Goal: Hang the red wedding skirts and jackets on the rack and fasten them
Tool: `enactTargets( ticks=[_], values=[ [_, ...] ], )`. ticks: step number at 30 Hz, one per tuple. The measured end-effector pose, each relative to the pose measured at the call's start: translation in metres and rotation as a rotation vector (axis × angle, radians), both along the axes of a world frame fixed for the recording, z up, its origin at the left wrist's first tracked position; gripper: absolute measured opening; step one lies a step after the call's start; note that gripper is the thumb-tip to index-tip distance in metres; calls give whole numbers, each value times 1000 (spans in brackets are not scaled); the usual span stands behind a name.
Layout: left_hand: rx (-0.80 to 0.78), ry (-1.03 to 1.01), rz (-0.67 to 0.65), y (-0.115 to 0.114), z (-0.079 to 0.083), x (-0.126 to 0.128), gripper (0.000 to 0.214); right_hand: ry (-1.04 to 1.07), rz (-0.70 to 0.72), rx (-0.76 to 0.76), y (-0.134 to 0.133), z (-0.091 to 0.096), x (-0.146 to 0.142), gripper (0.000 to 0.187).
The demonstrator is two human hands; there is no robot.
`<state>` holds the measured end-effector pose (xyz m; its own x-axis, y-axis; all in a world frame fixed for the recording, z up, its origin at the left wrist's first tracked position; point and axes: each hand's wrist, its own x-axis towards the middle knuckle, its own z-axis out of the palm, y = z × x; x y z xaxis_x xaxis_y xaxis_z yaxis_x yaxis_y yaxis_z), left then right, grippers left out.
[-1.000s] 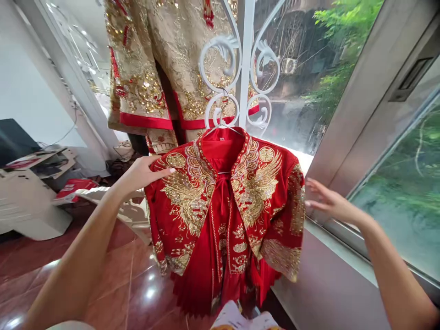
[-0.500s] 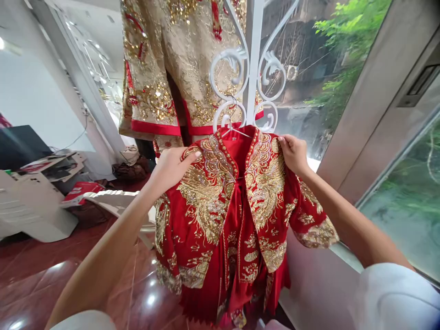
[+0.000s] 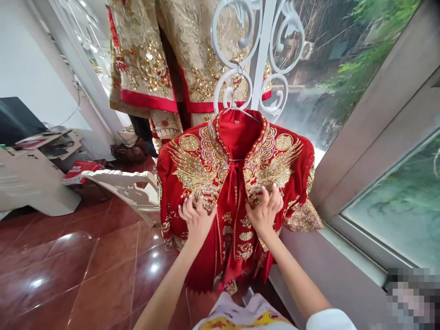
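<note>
A red jacket with gold embroidery and beaded collar edges hangs on a thin wire hanger, its front parted. My left hand rests on one front panel, fingers spread over the gold embroidery and thumb near the inner edge. On the opposite panel lies my right hand, its fingers likewise apart and bent a little. Between the panels shows a red inner garment with gold motifs. Below it the lower folds are partly hidden by my forearms.
A white scrolled metal frame holds the hanger. Behind hang cream-and-gold garments with red hems. A white chair stands on the red tiled floor, left. To the right are a window and its sill.
Both hands have left the jacket's shoulders and moved down and inward onto its front panels. The shoulders now show uncovered, and the view has tilted downward.
</note>
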<state>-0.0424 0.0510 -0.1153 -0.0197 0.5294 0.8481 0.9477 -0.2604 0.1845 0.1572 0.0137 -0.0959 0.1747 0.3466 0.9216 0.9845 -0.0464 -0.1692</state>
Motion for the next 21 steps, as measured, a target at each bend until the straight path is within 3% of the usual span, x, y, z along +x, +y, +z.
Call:
enactTargets(
  ticks=[3, 5, 6, 8, 11, 13, 15, 17, 21],
  values=[
    [-170, 89, 4, 3, -7, -22, 27, 57, 97, -72, -3, -5, 19, 31],
    [-209, 177, -97, -11, 7, -28, 25, 28, 272, -233, -13, 3, 31, 9],
    [-189, 200, -176, -24, 19, -25, 31, 25, 389, -311, -20, 8, 33, 19],
    [-97, 194, -379, -54, 50, -2, 38, 78, 618, -379, -33, 17, 30, 31],
    [-9, 99, -701, -88, 90, 50, 35, 220, 837, -329, -47, 23, 18, 33],
    [-179, -53, -763, -90, 99, 77, 30, 312, 881, -319, -51, 22, 18, 33],
    [-472, -338, -728, -76, 86, 91, 27, 408, 852, -319, -54, 22, 25, 36],
    [-683, -608, -678, -57, 62, 95, 29, 434, 800, -335, -58, 26, 31, 39],
    [-746, -910, -753, -30, 17, 99, 28, 205, 852, -454, -56, 49, 13, 40]
  ],
)
